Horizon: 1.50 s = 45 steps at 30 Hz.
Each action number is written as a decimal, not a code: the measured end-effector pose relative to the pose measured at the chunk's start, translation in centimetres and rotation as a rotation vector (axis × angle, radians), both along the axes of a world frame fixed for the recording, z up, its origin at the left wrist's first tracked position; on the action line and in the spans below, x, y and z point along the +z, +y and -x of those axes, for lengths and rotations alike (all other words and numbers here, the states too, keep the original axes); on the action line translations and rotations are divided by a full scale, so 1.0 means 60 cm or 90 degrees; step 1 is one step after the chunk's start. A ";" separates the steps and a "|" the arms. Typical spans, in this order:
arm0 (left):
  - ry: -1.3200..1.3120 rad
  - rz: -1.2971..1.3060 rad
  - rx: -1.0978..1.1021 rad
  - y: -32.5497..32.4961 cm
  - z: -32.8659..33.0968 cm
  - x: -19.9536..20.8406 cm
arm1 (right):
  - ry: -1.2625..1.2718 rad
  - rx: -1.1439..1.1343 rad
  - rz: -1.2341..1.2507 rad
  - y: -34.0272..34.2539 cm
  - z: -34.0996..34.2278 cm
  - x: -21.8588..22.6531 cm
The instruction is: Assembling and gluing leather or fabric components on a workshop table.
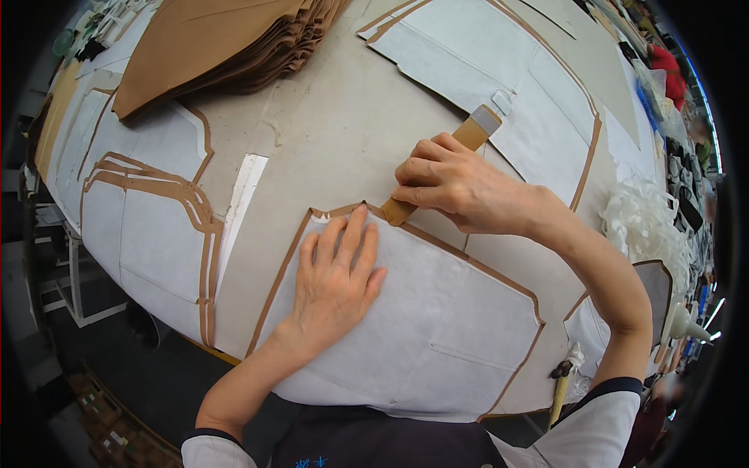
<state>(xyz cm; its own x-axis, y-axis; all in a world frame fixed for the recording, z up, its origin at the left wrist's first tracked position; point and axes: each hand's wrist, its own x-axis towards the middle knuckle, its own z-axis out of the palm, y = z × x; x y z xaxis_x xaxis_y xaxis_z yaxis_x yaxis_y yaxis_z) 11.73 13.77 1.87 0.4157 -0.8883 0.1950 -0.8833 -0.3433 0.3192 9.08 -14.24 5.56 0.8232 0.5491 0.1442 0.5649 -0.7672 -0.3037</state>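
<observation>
Flat on the tabletop before me lies a white-backed leather panel [437,312] with a narrow brown border along its edges. My left hand [335,269] rests on it with fingers stretched out, the tips at the notched brown edge on the far side. My right hand [460,183] is closed around a flat tan stick [472,132] with a grey end, held at a slant. The stick's lower end touches the panel's brown border just right of my left fingertips. A small white bit of the backing shows at the far left corner.
A thick stack of brown leather pieces [211,39] stands at the far left. More white-backed panels lie left [156,234] and far right [499,62]. White scrap strips [644,222] heap up at the right. Near the right edge sits a hammer [560,382].
</observation>
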 end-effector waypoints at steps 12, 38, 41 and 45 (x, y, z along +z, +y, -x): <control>-0.012 0.009 0.022 0.000 0.006 -0.006 | 0.017 0.068 0.012 0.001 -0.044 0.007; -0.032 -0.004 0.065 -0.009 0.019 -0.008 | 0.038 0.198 0.100 0.011 -0.115 0.020; -0.028 0.000 0.066 -0.009 0.017 -0.003 | 0.007 0.209 0.081 0.015 -0.122 0.016; -0.028 0.012 0.060 -0.009 0.015 -0.004 | 0.006 0.223 0.077 0.019 -0.129 0.018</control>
